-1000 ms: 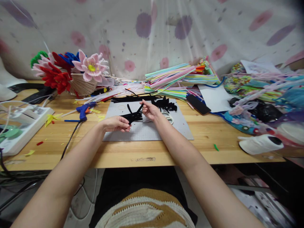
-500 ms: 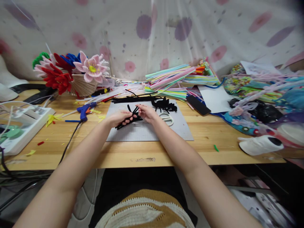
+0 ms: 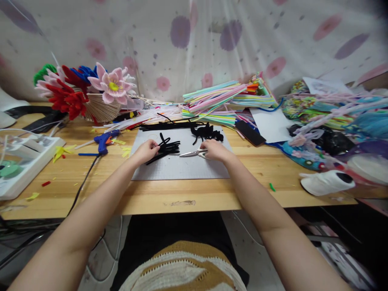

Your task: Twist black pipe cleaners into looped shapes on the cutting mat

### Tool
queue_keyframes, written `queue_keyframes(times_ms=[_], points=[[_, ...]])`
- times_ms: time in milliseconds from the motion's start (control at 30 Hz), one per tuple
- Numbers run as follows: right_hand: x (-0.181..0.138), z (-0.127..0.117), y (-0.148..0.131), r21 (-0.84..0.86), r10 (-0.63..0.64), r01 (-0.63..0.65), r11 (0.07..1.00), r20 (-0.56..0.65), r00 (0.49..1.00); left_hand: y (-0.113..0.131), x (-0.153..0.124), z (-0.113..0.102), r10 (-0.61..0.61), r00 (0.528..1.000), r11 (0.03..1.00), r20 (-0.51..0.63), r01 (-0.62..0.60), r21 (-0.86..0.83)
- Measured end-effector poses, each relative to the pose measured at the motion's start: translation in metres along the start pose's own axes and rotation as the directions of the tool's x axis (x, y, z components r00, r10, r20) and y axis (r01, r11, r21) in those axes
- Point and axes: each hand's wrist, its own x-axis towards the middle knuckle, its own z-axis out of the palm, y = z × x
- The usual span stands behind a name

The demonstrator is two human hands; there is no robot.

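Observation:
My left hand (image 3: 147,150) is closed at the left end of a bunch of short black pipe cleaners (image 3: 169,148). One bent piece sticks up from its fingertips. My right hand (image 3: 214,149) grips the white handles of a pair of scissors (image 3: 191,154), whose metal blades point left toward the bunch. Both hands are over a grey cutting mat (image 3: 178,169). Just behind the right hand lies a curled heap of black pipe cleaners (image 3: 207,131). Longer black pipe cleaners (image 3: 166,124) lie along the mat's far edge.
A blue glue gun (image 3: 106,141) lies left of the mat, near a white power strip (image 3: 33,161). Pipe-cleaner flowers (image 3: 113,85) stand behind it. Bundles of pastel pipe cleaners (image 3: 212,99) fill the back. A dark phone-like slab (image 3: 250,133) and a white spool (image 3: 327,182) lie right.
My right hand has left the black pipe cleaners, moved right and taken hold of the scissors, turning their blades left. My left hand stays by the bunch, now lower on the mat.

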Motion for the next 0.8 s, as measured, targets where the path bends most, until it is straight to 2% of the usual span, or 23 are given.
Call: queue_keyframes(times_ms=[100,167,233,300,367,467,567,633,700,800], points=[[0.0,-0.003,-0.001,-0.046,-0.007,0.007,0.999,-0.001,1.0,-0.002,-0.001,-0.001,0.039,0.999,0.998,-0.029,-0.037,0.058],[-0.001,-0.009,0.003,-0.017,-0.01,0.01,1.0,-0.003,1.0,-0.005,-0.001,-0.003,0.041,0.998,0.997,-0.039,-0.038,0.069],[-0.003,-0.017,0.009,0.1,0.021,-0.02,0.995,-0.015,1.0,-0.008,0.0,-0.005,0.029,0.998,0.996,-0.059,-0.023,0.09],[-0.004,-0.023,0.013,0.328,0.076,-0.061,0.943,-0.032,0.997,-0.01,0.002,-0.007,0.021,0.995,0.992,-0.095,-0.009,0.127],[-0.002,-0.027,0.011,0.597,0.113,-0.065,0.8,-0.043,0.993,-0.011,0.004,-0.006,0.024,0.992,0.986,-0.127,-0.003,0.165],[0.006,-0.027,-0.005,0.881,0.112,-0.062,0.47,0.01,0.994,-0.01,0.008,-0.003,0.029,0.989,0.978,-0.147,0.002,0.207],[0.018,-0.021,-0.03,0.979,0.037,-0.173,0.105,0.17,0.985,-0.007,0.01,0.001,0.023,0.988,0.975,-0.153,0.011,0.221],[0.025,-0.015,-0.046,0.965,-0.097,-0.251,-0.076,0.243,0.965,-0.003,0.011,0.002,0.018,0.986,0.978,-0.166,0.017,0.21],[0.031,-0.009,-0.057,0.927,-0.218,-0.347,-0.144,0.312,0.925,0.0,0.011,0.002,0.005,0.982,0.979,-0.187,0.034,0.203],[0.038,-0.001,-0.066,0.861,-0.361,-0.489,-0.14,0.416,0.835,0.006,0.013,0.0,-0.03,0.976,0.973,-0.214,0.078,0.219]])
